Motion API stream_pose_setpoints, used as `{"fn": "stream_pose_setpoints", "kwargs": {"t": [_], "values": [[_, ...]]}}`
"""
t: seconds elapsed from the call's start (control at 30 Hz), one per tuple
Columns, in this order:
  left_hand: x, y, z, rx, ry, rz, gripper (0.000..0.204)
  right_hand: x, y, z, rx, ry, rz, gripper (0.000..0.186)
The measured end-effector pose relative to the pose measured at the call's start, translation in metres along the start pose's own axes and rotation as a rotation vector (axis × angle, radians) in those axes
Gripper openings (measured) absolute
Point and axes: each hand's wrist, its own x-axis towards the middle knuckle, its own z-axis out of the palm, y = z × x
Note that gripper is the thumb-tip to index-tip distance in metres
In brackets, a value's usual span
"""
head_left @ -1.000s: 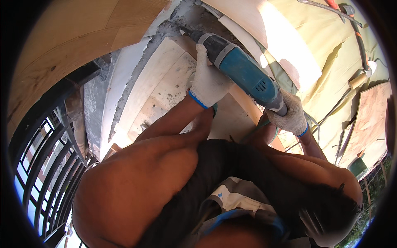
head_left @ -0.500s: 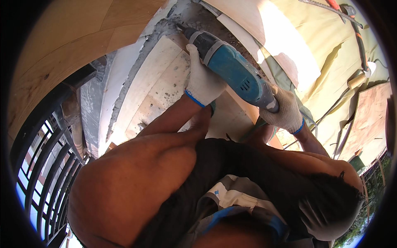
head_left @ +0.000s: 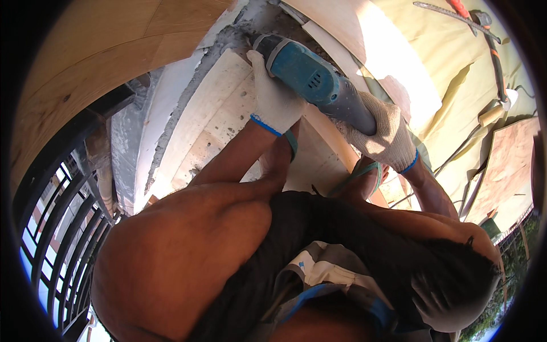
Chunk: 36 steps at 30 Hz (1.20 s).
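Note:
A dusty teal and grey rotary hammer (head_left: 312,73) slants across the upper middle, its front end pointing to the far left. My right hand (head_left: 386,134), in a white knitted glove, is closed around its grey rear handle. Under the front of the body, my gloved left hand (head_left: 276,102) supports the tool with its thumb along the side. The nose reaches the broken grey concrete (head_left: 228,39) at the far edge of the floor; the bit is mostly hidden there. Below the left hand lies a dust-spotted pale board (head_left: 219,108).
Plywood (head_left: 119,57) covers the upper left, above a black metal railing (head_left: 62,245). A pale yellow-green sheet (head_left: 439,62) spreads on the right, with a black-and-orange-handled hammer (head_left: 496,60) and a ribbed metal rod (head_left: 450,16) on it. Another plywood piece (head_left: 507,168) lies farther right.
The rotary hammer has shifted slightly toward the far side, its rear end raised. My right hand has moved up with the handle. The bit, visible before, is now mostly out of sight.

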Motion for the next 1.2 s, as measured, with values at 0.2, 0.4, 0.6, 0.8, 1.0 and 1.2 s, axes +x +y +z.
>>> {"fn": "stream_pose_setpoints", "kwargs": {"t": [0.2,0.4,0.6,0.8,1.0,1.2], "values": [[0.014,0.010,-0.005,0.032,-0.154,0.058,0.092,0.021,-0.013,-0.006,0.029,-0.011,0.027,0.045],[0.019,0.017,-0.004,0.000,-0.111,0.006,0.100,0.031,-0.027,-0.021,-0.044,-0.111,0.176,0.045],[0.019,0.031,-0.008,-0.166,-0.231,-0.129,0.108,0.027,-0.019,0.008,-0.010,0.060,0.034,0.044],[0.017,0.030,0.002,-0.143,-0.268,-0.177,0.112,0.030,-0.017,0.002,-0.073,0.043,0.036,0.044],[-0.014,-0.003,0.021,0.083,-0.148,-0.141,0.101,-0.033,-0.015,-0.010,0.131,0.025,0.129,0.043],[-0.039,-0.041,0.022,0.203,-0.037,-0.255,0.094,-0.091,0.030,-0.005,0.116,0.076,0.136,0.046]]}}
